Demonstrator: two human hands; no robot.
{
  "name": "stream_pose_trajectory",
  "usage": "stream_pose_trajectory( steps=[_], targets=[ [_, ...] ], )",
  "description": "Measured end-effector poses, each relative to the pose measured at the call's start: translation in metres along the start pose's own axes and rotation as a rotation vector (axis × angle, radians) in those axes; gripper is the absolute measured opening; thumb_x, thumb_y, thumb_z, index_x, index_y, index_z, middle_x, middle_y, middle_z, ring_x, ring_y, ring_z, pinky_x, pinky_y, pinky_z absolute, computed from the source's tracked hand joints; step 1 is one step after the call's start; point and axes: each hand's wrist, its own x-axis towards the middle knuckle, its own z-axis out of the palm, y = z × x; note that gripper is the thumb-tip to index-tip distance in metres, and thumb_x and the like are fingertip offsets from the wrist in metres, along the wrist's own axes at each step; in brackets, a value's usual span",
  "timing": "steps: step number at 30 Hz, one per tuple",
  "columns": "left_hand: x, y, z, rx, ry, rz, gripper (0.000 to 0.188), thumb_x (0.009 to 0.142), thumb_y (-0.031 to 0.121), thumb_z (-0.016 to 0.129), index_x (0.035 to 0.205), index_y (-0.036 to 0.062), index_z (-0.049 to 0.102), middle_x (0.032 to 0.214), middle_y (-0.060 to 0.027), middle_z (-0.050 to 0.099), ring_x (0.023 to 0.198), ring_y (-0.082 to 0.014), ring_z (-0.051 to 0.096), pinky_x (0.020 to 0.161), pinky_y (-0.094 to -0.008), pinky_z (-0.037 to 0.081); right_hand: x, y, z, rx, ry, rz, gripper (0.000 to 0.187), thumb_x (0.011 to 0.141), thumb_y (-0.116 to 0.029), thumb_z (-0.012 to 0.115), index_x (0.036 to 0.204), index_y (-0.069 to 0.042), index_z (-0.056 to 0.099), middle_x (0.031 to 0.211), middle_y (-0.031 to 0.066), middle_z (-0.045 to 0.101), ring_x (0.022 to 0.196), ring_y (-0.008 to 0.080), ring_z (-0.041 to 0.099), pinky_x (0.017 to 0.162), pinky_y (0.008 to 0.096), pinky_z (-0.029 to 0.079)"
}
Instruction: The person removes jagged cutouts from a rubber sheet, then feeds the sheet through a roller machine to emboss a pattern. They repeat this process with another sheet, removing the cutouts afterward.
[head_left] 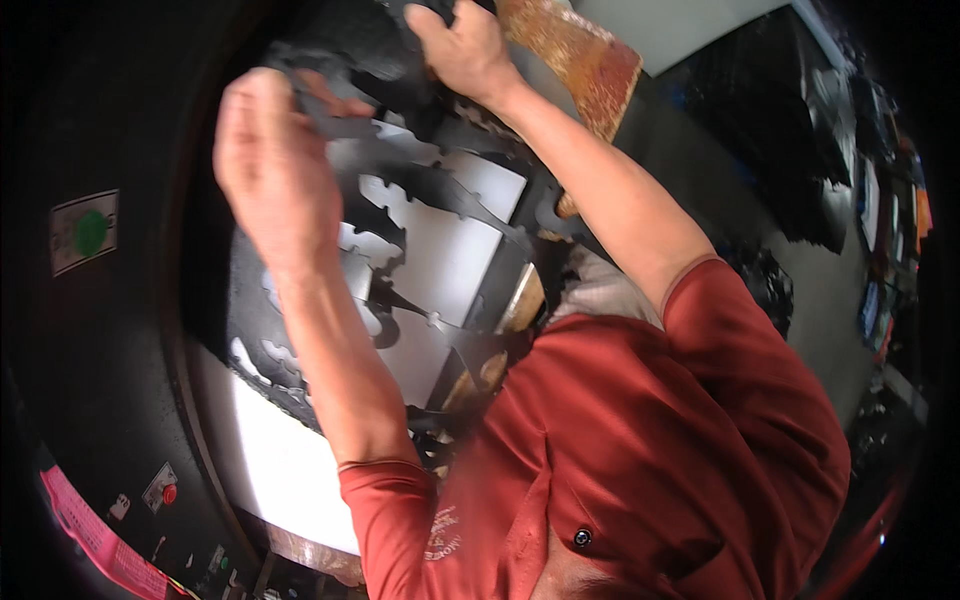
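Note:
A thin black sheet, riddled with cut-out holes with wavy edges, is spread in front of me. Through its holes a smooth pale board shows. My left hand is raised at the sheet's far left part, smeared by motion, its fingers closed on the black material. Farther away and to the right, my right hand grips dark material of the same sheet near the picture's top edge; part of its fingers is cut off there. Whether the sheet is one piece or several overlapping ones, I cannot tell.
A dark machine panel with a green button and a red button rises at my left. Pink paper hangs low on it. A worn, rust-brown board lies beyond my right forearm. Black plastic wrapping stands farther right.

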Motion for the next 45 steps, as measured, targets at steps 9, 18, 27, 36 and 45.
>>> stream_pose_trajectory(
  steps=[9,18,27,36,45],
  targets=[
    [-0.069,-0.01,-0.018,0.826,-0.225,-0.026,0.023,0.103,0.018,0.07,0.115,-0.0012,0.074,0.101,-0.0107,0.073,0.093,-0.022,0.069,0.086,-0.0345,0.054,0.014,-0.017,-0.029,0.29,-0.267,0.054,0.045,0.096,-0.039,0.074,0.092,0.004,0.064,0.067,0.0074,0.067,0.055,0.0189,0.071,0.054,0.0313,0.057],
    [-0.137,-0.002,-0.029,0.501,0.145,-0.194,0.025,0.107,0.015,0.065,0.124,0.0003,0.075,0.112,-0.0085,0.072,0.1,-0.0144,0.066,0.089,-0.0285,0.052,0.04,-0.194,-0.136,-0.372,-0.363,-0.466,0.036,0.1,-0.033,0.067,0.102,0.003,0.073,0.084,0.0139,0.074,0.075,0.022,0.067,0.075,0.0398,0.055],
    [-0.189,0.048,0.013,-0.218,0.155,-0.52,0.047,0.111,0.03,0.059,0.141,-0.0055,0.061,0.135,-0.0187,0.07,0.116,-0.0239,0.07,0.103,-0.0358,0.055,-0.038,-0.298,-0.111,-0.728,-0.915,-0.779,0.031,0.105,-0.026,0.057,0.1,0.003,0.066,0.075,0.0178,0.068,0.067,0.0275,0.067,0.068,0.0406,0.054],
    [-0.218,0.12,-0.012,-0.776,0.415,-0.192,0.103,0.101,0.077,0.048,0.155,-0.0094,0.033,0.152,-0.0266,0.049,0.131,-0.0345,0.06,0.11,-0.0506,0.052,-0.147,-0.301,-0.037,-0.71,-0.992,-1.676,0.019,0.077,-0.009,0.076,0.082,-0.003,0.058,0.065,0.0131,0.068,0.067,0.0316,0.069,0.063,0.0392,0.055],
    [-0.325,0.101,-0.036,-0.965,0.798,-0.223,0.04,0.115,0.031,0.049,0.143,0.0031,0.058,0.142,-0.0094,0.062,0.134,-0.0233,0.058,0.115,-0.0425,0.047,-0.289,-0.273,-0.039,-0.999,-0.938,-2.043,0.022,0.08,-0.017,0.066,0.094,0.0,0.066,0.088,0.0096,0.057,0.09,0.0234,0.054,0.083,0.0352,0.045]
  ],
)
